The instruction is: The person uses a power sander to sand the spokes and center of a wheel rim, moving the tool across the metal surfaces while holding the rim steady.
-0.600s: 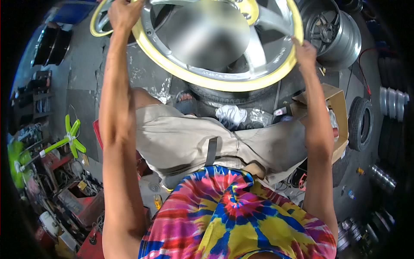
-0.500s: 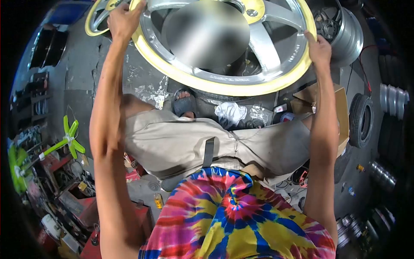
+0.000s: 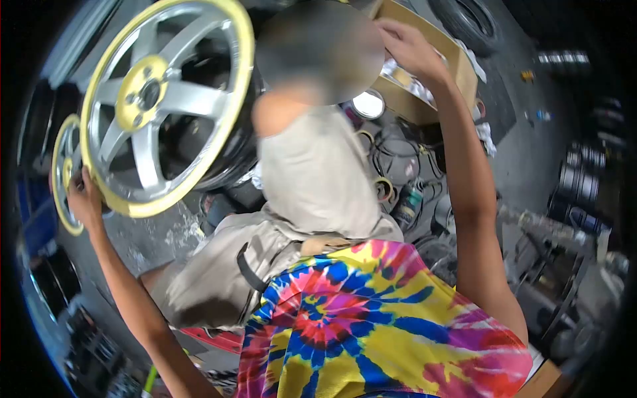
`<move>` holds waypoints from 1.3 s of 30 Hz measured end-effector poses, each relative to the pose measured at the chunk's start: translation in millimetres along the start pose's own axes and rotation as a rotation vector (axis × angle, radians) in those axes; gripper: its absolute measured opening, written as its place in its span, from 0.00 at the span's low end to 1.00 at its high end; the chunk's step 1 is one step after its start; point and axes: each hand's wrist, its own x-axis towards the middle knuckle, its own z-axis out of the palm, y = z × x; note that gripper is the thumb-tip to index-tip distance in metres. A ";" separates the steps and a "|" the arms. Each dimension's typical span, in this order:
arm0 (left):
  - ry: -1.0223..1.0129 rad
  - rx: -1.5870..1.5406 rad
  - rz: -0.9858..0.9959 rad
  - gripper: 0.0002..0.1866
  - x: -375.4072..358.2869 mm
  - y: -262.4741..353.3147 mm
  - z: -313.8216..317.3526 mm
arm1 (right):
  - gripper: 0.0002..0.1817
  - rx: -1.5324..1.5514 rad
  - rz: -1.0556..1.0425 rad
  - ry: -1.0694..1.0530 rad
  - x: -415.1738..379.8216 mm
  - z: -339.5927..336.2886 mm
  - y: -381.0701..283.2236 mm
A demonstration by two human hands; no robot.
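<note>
A silver five-spoke wheel rim (image 3: 159, 99) with a yellow lip and yellow hub stands tilted at the left. My left hand (image 3: 85, 198) grips its lower left edge, fingers closed around the yellow lip. My right hand (image 3: 415, 50) is raised at the near side of an open cardboard box (image 3: 458, 69), away from the wheel rim. Its fingers stretch to the left, apart, with nothing visible in them; a blurred patch covers their tips. Crumpled white material (image 3: 401, 73) lies inside the box.
A second yellow-edged wheel rim (image 3: 66, 176) stands behind the first at far left. Beyond the box lies a tire (image 3: 468, 23). Tape rolls (image 3: 383, 189), a green-labelled bottle (image 3: 408, 202) and dark cables are on the floor by my leg. Several more rims (image 3: 580, 179) stand at right.
My right hand has let go of the wheel rim and moved to the cardboard box. My view and body have turned right, so the rim now appears at left, still held by my left hand.
</note>
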 end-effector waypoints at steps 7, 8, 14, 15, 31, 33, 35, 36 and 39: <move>-0.670 -0.447 0.255 0.21 -63.1 205.1 -66.4 | 0.19 0.279 0.430 0.291 -197.9 -13.0 217.3; -0.726 -0.437 0.257 0.21 -72.1 224.4 -69.0 | 0.18 0.020 0.442 0.277 -224.2 6.7 242.5; -0.982 -0.343 0.340 0.29 -91.7 247.4 -42.1 | 0.17 -0.352 0.652 -0.064 -344.1 110.8 245.7; -1.005 -0.366 0.330 0.30 -93.7 239.9 -34.6 | 0.18 -0.382 0.702 -0.121 -356.5 127.3 236.6; -0.750 -0.284 0.362 0.21 -104.1 264.3 -57.8 | 0.30 -0.318 0.663 -0.174 -458.3 143.2 192.2; -0.673 -0.351 0.386 0.22 -108.4 273.1 -66.3 | 0.42 -0.619 0.591 -0.252 -467.6 156.7 164.4; -0.650 -0.372 0.363 0.21 -107.5 267.4 -65.9 | 0.48 -0.737 0.516 -0.177 -482.6 177.8 192.5; -0.642 -0.391 0.348 0.21 -107.4 266.4 -67.1 | 0.43 -0.687 0.517 -0.172 -479.9 176.2 193.3; -0.623 -0.436 0.329 0.21 -106.9 262.3 -65.6 | 0.31 -0.589 0.486 -0.230 -458.7 157.3 199.1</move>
